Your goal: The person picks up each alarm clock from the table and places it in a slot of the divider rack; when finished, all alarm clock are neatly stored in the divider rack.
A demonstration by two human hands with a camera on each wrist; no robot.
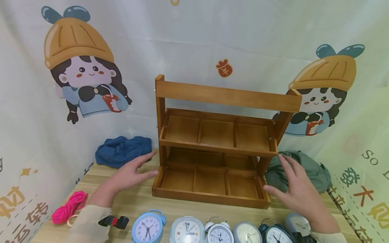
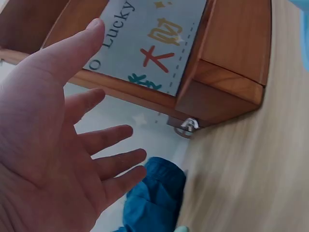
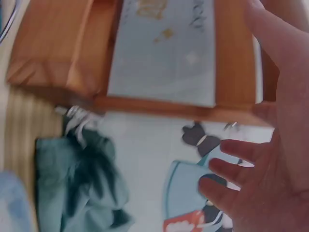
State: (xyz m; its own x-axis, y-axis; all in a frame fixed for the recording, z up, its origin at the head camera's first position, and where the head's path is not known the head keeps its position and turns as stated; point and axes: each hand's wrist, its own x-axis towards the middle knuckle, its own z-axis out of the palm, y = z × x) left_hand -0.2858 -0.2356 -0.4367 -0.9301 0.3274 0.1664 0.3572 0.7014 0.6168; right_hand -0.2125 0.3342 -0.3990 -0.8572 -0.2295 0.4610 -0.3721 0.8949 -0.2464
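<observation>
Head view shows my left hand [image 1: 129, 175] spread with fingers straight, just beside the left end of the wooden two-tier rack [image 1: 212, 148], holding nothing. My right hand [image 1: 299, 192] is spread the same way at the rack's right end, fingertips near the upper shelf's corner. The rack stands on the bench [image 1: 136, 202] between a blue cloth [image 1: 123, 150] and a green cloth [image 1: 304, 170], with alarm clocks [image 1: 212, 231] lined along the near edge.
</observation>
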